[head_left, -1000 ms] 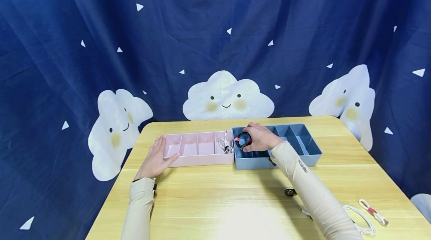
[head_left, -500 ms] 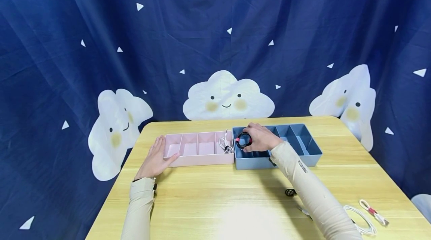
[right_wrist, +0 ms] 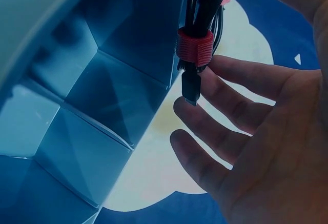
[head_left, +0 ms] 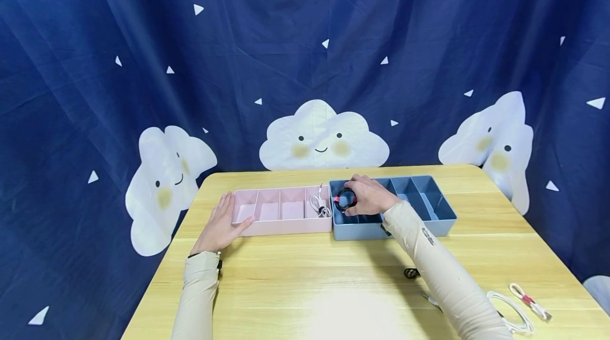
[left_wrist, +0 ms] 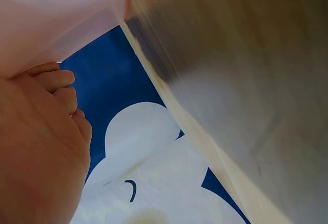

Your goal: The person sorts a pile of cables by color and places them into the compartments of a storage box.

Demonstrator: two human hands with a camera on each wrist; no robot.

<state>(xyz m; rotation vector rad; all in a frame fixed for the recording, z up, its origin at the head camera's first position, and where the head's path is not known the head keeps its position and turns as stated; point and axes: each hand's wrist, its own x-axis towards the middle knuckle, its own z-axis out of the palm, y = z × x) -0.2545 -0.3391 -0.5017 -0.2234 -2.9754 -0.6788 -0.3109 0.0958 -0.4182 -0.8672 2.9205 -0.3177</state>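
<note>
A coiled black cable (right_wrist: pixel 205 8) with red straps is held between the thumb and fingers of my right hand (head_left: pixel 371 195), over the leftmost compartment of the blue divided box (head_left: pixel 355 232). In the right wrist view its plug (right_wrist: pixel 191 84) hangs below a red strap (right_wrist: pixel 195 48), and the other fingers spread loosely. My left hand (head_left: pixel 218 227) rests with straight fingers at the left end of the pink divided box (head_left: pixel 286 227), thumb on its front rim. A white cable (head_left: pixel 318 204) with a black tie sits in the pink box's rightmost compartment.
The boxes stand side by side on a wooden table (head_left: pixel 295 276). At the front right lie a small black cable (head_left: pixel 411 273), a cable end (head_left: pixel 431 300) partly hidden by my sleeve, a coiled white cable (head_left: pixel 524 323) and a red-strapped white cable (head_left: pixel 526 298). A blue curtain (head_left: pixel 238 38) hangs behind.
</note>
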